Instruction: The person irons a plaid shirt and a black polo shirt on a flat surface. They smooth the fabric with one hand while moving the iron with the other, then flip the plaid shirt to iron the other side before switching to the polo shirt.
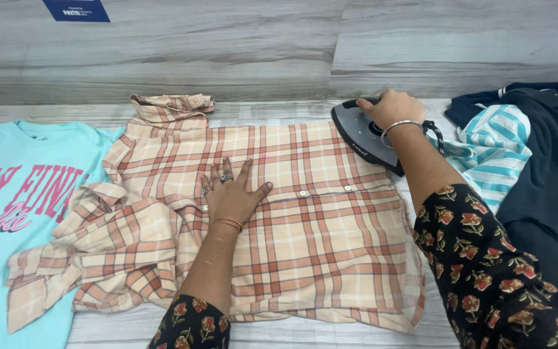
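Observation:
A peach and red plaid shirt lies spread flat on a grey wood-look surface, collar at the far side, one sleeve bunched at the left. My left hand rests flat on the shirt's middle, fingers spread, wearing a ring and thin bangles. My right hand grips the handle of a dark grey iron that stands on the shirt's far right edge.
A light blue T-shirt with pink lettering lies at the left. At the right sit a blue-and-white striped garment and dark navy clothes. A grey plank wall backs the surface.

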